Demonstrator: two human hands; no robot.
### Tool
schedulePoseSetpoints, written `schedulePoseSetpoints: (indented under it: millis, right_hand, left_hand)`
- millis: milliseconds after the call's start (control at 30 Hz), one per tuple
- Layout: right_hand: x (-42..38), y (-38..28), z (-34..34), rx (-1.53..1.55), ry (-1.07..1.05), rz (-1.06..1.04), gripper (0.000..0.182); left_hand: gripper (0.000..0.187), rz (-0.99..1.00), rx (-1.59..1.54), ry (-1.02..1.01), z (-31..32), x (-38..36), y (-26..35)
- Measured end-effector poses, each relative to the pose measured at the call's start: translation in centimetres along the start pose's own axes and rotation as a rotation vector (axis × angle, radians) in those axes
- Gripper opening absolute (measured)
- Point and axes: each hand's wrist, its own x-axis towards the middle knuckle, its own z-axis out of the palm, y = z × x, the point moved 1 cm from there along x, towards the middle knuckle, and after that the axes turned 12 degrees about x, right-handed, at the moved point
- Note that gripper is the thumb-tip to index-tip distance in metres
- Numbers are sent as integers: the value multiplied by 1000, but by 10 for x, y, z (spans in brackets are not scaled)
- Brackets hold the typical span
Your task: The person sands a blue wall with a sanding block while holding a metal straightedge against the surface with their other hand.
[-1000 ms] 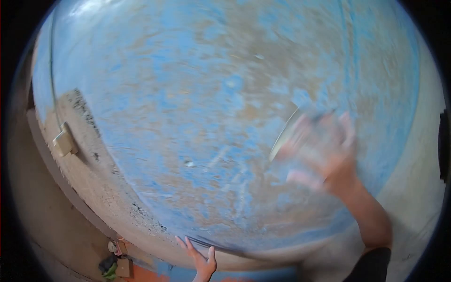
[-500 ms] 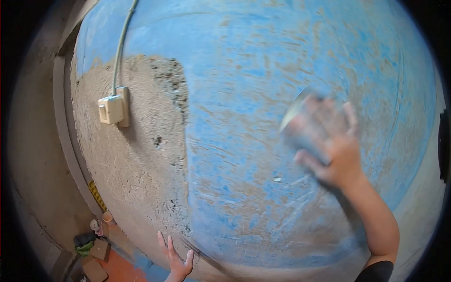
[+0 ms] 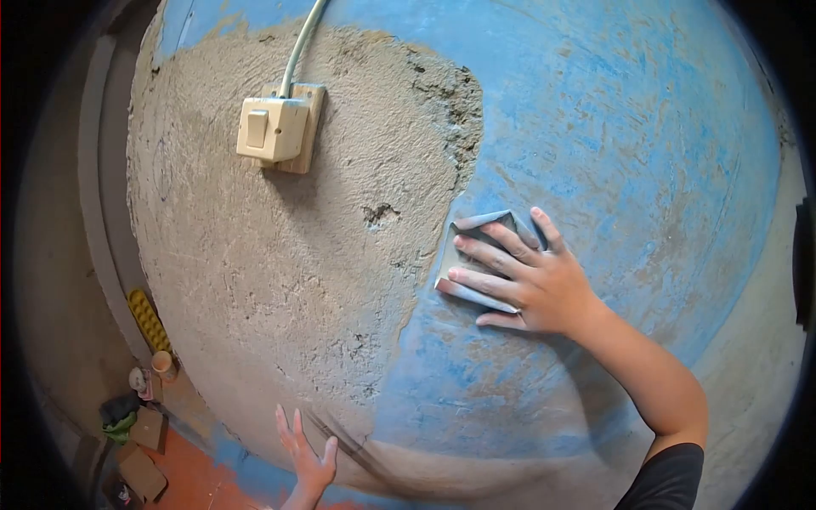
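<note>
My right hand (image 3: 540,280) presses a folded sheet of sandpaper (image 3: 476,293) against the wall, fingers spread over it and one edge of the sheet curling up. The sheet lies by the border where scuffed blue paint (image 3: 646,170) meets bare rough plaster (image 3: 255,229). Dusty white marks show on the fingers. Low in the view, my left hand (image 3: 304,455) is open, fingers stretched upward, overlapping the lower wall and holding nothing.
A cream light switch (image 3: 270,129) on a wooden block juts from the plaster, with a cable (image 3: 303,42) running up. At lower left are a yellow egg tray (image 3: 149,320), a cup (image 3: 163,365), cardboard pieces (image 3: 142,472) and a green cloth (image 3: 119,425) near the orange floor (image 3: 191,467).
My right hand has moved left and down with the sandpaper, from the middle of the blue paint to the plaster's border. The view has shifted, bringing the switch closer. My left hand stays open.
</note>
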Motion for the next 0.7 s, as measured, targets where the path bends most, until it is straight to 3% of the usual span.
schedulePoseSetpoints:
  millis: [33, 67, 167, 200, 300, 333, 433, 500, 567, 700]
  right_hand:
    - [1, -5, 3, 18, -85, -91, 78]
    - [6, 7, -13, -54, 44, -15, 76]
    - [19, 36, -36, -126, 485, 426, 68]
    - [16, 21, -33, -212, 383, 378, 62]
    - [-13, -20, 9, 119, -65, -151, 65]
    - [-18, -18, 6, 257, -150, -53, 65]
    - [0, 12, -35, -193, 130, 353, 63]
    - [-10, 23, -10, -152, 298, 271, 64]
    - [-22, -22, 6, 13, -50, 148, 59]
    - [-22, -15, 7, -96, -10, 125, 64]
  left_hand:
    - [92, 2, 25, -11, -1, 9, -1]
    - [94, 33, 8, 15, 0, 19, -3]
    - [97, 89, -56, 81, 3, 50, -4]
    - [98, 82, -92, 100, 2, 62, 1]
    - [99, 56, -92, 70, 3, 75, 4]
    - [99, 44, -77, 50, 7, 80, 5]
    - [94, 91, -18, -8, 20, 76, 12]
    - [93, 63, -66, -15, 24, 72, 12]
    - [94, 52, -96, -22, 25, 71, 12]
    - [94, 66, -86, -20, 27, 74, 7]
